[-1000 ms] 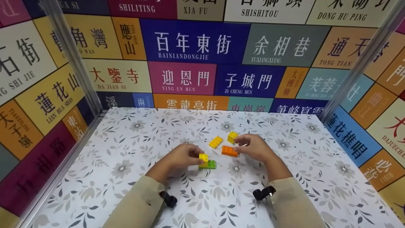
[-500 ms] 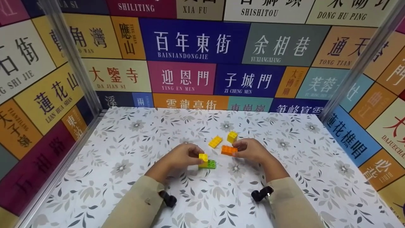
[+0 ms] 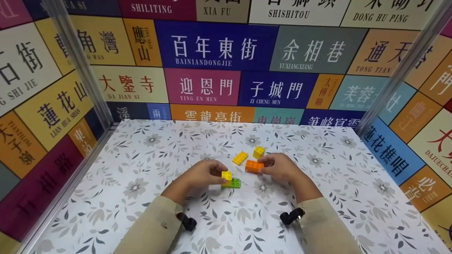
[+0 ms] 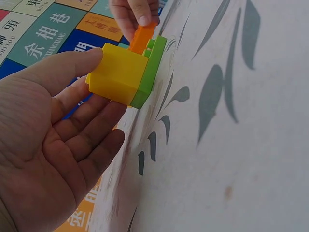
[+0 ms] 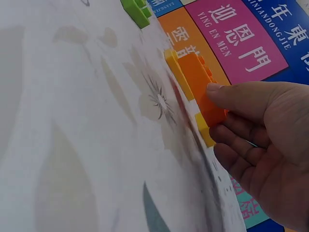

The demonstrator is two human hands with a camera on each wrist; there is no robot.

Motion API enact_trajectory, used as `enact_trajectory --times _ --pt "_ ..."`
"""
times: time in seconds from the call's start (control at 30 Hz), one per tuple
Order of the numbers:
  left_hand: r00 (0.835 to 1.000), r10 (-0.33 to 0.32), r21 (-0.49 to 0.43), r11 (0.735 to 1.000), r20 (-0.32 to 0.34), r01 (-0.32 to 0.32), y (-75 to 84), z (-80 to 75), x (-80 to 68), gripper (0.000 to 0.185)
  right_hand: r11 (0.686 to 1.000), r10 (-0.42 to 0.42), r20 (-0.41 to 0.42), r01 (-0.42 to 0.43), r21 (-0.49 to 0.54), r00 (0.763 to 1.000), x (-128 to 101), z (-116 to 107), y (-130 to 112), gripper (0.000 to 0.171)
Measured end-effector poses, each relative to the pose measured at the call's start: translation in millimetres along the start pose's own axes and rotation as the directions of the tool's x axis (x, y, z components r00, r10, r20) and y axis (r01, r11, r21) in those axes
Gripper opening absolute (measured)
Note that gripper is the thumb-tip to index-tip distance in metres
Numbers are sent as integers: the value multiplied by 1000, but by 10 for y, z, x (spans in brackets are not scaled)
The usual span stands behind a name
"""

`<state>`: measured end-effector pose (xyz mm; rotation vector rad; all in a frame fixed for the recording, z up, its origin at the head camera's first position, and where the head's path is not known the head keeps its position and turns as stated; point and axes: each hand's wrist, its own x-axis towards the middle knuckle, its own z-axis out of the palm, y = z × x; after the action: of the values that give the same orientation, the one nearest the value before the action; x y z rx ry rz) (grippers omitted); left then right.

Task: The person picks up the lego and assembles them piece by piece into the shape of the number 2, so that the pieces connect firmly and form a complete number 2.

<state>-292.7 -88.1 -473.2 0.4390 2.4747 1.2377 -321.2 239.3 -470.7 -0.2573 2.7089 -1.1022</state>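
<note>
A yellow brick (image 3: 227, 177) seated on a green brick (image 3: 235, 183) is pinched by the left hand (image 3: 201, 173), while an orange brick (image 3: 254, 166) is gripped by the right hand (image 3: 280, 167) above the surface (image 3: 141, 197).

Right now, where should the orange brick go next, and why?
Probably a short move left onto the green brick. The right hand pinches the orange brick just off the table; the left hand steadies the yellow brick, and green studs beside it lie bare.

A desk (image 3: 141, 197) covered in white cloth with grey flowers fills the lower frame. Near its centre lie a flat green plastic brick (image 3: 236, 183), a long yellow brick (image 3: 240, 157) and a small yellow cube brick (image 3: 258, 152).
</note>
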Motion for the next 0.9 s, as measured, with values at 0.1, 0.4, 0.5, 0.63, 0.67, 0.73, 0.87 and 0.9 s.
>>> enact_trajectory --times 0.1,0.4,0.5,0.63,0.67,0.73,0.87,0.9 --pt "1000 -13 5 1000 1 13 5 -2 -7 31 999 -49 -6 49 17 999 -41 -1 -79 36" --pt "1000 -17 2 1000 8 17 9 -2 -9 30 991 -133 -7 133 27 991 -159 8 -369 37" --pt "1000 -20 9 1000 6 20 14 -4 -5 30 989 -144 -3 144 18 990 -191 15 -443 36" --pt "1000 -11 19 1000 5 11 14 -4 -6 29 991 -136 1 136 13 991 -229 27 -512 35" --pt "1000 -7 22 1000 4 7 13 -3 -7 29 991 -134 3 134 13 991 -238 32 -527 35" --pt "1000 10 24 1000 2 -10 8 -3 -10 30 990 -137 5 137 16 990 -252 44 -552 35" --pt "1000 30 24 999 0 -30 1 -5 -14 31 982 -186 17 186 15 982 -276 91 -587 33" --pt "999 35 22 999 1 -35 0 -6 -13 31 980 -201 20 201 16 979 -281 107 -597 33"
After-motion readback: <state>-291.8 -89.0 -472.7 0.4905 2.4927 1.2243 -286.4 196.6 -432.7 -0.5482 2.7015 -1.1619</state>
